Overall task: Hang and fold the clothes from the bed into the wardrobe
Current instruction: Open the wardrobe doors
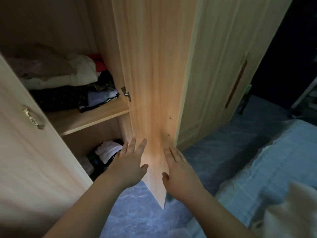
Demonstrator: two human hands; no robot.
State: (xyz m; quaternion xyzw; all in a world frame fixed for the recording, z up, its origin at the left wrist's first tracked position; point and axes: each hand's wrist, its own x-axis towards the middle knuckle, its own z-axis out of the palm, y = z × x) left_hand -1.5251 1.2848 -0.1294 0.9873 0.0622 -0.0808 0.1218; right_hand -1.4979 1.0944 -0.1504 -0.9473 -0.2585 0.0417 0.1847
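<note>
A light wooden wardrobe stands open, and its right door (154,83) swings out toward me. My left hand (128,162) and my right hand (180,170) both reach to the lower part of that door with straight fingers, holding nothing. Whether the palms touch the wood I cannot tell. Folded clothes (68,78) in white, pink, red and dark colours are stacked on the upper shelf (89,117). More white and dark clothes (108,152) lie in the compartment below. The bed (274,160) with a blue cover is at the right, and a white garment (295,212) lies on it at the bottom right.
The wardrobe's left door (25,152), with a small metal handle (32,117), stands open at the left. A shut wardrobe door with a long brown handle (235,83) is at the right. Blue patterned floor (145,212) runs between wardrobe and bed.
</note>
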